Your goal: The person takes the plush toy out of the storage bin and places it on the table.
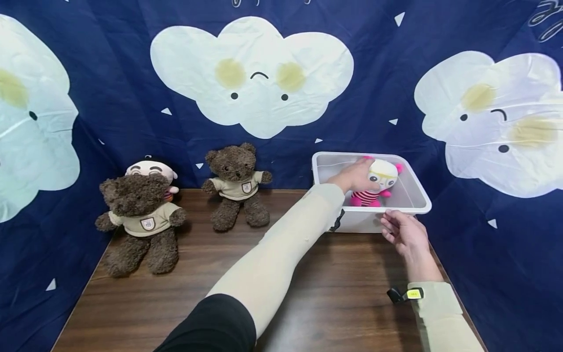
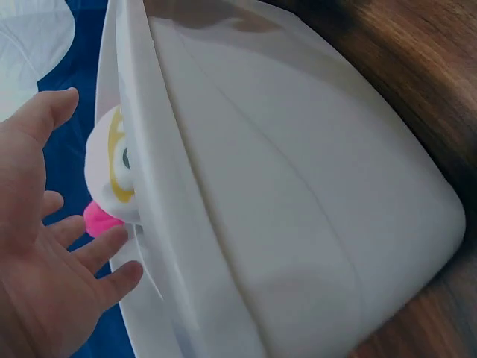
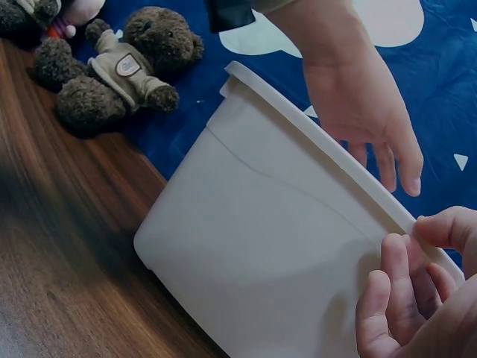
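Observation:
A plush doll (image 1: 383, 172) with a white head, pink ears and a red-striped body sits inside a white plastic bin (image 1: 360, 221). My left hand (image 1: 354, 177) reaches over the bin's near rim beside the doll's head. In the left wrist view this hand (image 2: 56, 261) has its fingers spread, with the doll's head (image 2: 103, 168) partly hidden behind the rim; whether they touch is unclear. At the bin's front right, my right hand (image 1: 408, 234) pinches the rim, thumb on top and curled fingers below it, as the right wrist view of that hand (image 3: 417, 298) shows.
Two brown teddy bears in beige shirts, a larger one (image 1: 138, 215) and a smaller one (image 1: 237, 186), sit upright on the wooden table (image 1: 334, 293) at left. A doll with a black cap (image 1: 151, 166) is behind the larger bear. A blue cloud-print cloth (image 1: 281, 151) encloses the table.

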Action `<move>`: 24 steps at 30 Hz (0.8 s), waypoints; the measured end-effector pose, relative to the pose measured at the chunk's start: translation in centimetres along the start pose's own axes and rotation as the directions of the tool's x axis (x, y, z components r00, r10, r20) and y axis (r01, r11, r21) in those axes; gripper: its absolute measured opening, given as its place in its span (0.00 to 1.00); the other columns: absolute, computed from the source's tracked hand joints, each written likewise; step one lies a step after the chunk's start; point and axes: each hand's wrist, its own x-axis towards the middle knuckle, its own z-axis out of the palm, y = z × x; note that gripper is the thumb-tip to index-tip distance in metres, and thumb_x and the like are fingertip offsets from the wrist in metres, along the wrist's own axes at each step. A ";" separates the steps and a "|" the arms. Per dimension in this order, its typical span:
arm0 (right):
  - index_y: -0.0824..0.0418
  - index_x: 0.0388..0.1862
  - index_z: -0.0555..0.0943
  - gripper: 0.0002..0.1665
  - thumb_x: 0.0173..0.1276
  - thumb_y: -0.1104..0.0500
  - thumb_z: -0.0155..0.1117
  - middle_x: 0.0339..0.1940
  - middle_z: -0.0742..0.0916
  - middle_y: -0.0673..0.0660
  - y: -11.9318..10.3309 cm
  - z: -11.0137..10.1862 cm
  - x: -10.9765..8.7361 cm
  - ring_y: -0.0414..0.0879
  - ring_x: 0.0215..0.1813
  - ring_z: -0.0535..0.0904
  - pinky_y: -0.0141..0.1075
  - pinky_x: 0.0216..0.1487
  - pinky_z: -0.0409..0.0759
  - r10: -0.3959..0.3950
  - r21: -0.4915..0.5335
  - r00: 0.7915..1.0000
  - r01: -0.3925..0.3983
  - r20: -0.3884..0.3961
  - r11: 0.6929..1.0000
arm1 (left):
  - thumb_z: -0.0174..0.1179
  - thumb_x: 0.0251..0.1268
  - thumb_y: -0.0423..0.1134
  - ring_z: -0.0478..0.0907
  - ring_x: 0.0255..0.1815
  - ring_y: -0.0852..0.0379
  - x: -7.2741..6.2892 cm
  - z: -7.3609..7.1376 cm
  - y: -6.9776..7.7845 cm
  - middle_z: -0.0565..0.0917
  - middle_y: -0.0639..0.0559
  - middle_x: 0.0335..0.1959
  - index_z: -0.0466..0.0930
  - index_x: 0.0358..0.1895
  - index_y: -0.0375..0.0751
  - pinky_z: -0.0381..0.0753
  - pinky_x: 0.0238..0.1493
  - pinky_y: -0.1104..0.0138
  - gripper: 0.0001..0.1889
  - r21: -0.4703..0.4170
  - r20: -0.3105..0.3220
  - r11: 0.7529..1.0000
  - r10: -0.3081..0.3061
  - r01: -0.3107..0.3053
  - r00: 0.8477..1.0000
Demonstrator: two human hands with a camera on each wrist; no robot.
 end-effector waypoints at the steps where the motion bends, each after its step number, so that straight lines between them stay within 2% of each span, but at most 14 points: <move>1: 0.53 0.32 0.85 0.06 0.71 0.61 0.68 0.26 0.90 0.48 0.0 0.0 0.0 0.38 0.30 0.89 0.34 0.29 0.84 -0.002 0.000 1.000 0.002 -0.002 1.000 | 0.66 0.63 0.60 0.63 0.77 0.60 0.0 0.0 0.2 0.60 0.57 0.82 0.54 0.83 0.53 0.62 0.74 0.72 0.48 0.006 -0.004 1.000 0.003 -0.003 1.000; 5: 0.53 0.35 0.85 0.03 0.70 0.61 0.69 0.26 0.91 0.48 0.1 0.1 -0.2 0.39 0.30 0.89 0.34 0.28 0.84 -0.011 -0.003 1.000 0.011 -0.012 1.000 | 0.65 0.64 0.61 0.62 0.78 0.58 0.2 -0.1 0.5 0.57 0.57 0.83 0.52 0.83 0.54 0.61 0.75 0.70 0.48 0.042 0.005 0.999 0.010 -0.011 1.000; 10: 0.53 0.36 0.85 0.03 0.69 0.61 0.71 0.26 0.91 0.48 0.1 0.1 -0.4 0.39 0.30 0.89 0.34 0.28 0.84 -0.007 -0.017 1.000 0.007 -0.017 1.000 | 0.64 0.65 0.62 0.53 0.83 0.61 0.6 0.0 0.4 0.53 0.61 0.84 0.51 0.83 0.57 0.54 0.79 0.69 0.47 0.064 0.024 0.998 0.002 -0.004 1.000; 16: 0.52 0.33 0.84 0.05 0.67 0.60 0.72 0.26 0.91 0.48 0.0 0.1 -0.5 0.38 0.29 0.88 0.33 0.28 0.84 -0.015 -0.020 1.000 0.015 0.002 1.000 | 0.65 0.63 0.62 0.60 0.79 0.60 0.7 0.3 0.4 0.57 0.61 0.83 0.48 0.84 0.58 0.60 0.77 0.67 0.50 0.047 0.052 0.999 -0.004 0.002 0.999; 20: 0.52 0.32 0.84 0.06 0.69 0.61 0.70 0.25 0.90 0.47 0.1 0.2 -0.4 0.38 0.29 0.88 0.33 0.27 0.83 -0.020 -0.018 1.000 0.019 -0.006 1.000 | 0.64 0.63 0.62 0.56 0.82 0.56 1.1 0.1 0.8 0.50 0.58 0.85 0.45 0.85 0.58 0.59 0.79 0.60 0.51 0.105 0.005 0.994 -0.009 0.008 1.000; 22: 0.52 0.32 0.84 0.06 0.69 0.61 0.69 0.24 0.90 0.48 0.2 0.3 -0.2 0.38 0.29 0.88 0.33 0.27 0.83 -0.020 -0.017 1.000 0.019 -0.012 1.000 | 0.64 0.63 0.62 0.54 0.83 0.54 1.4 0.0 0.8 0.48 0.57 0.86 0.44 0.85 0.59 0.58 0.79 0.56 0.51 0.144 -0.023 0.989 -0.023 0.026 0.999; 24: 0.52 0.32 0.84 0.06 0.69 0.61 0.69 0.24 0.90 0.48 0.3 0.4 0.0 0.38 0.29 0.88 0.33 0.27 0.83 -0.016 -0.020 1.000 0.016 -0.014 1.000 | 0.63 0.64 0.63 0.53 0.83 0.53 1.7 -0.2 0.7 0.48 0.58 0.86 0.45 0.85 0.60 0.57 0.79 0.55 0.51 0.166 -0.025 0.985 -0.047 0.050 0.999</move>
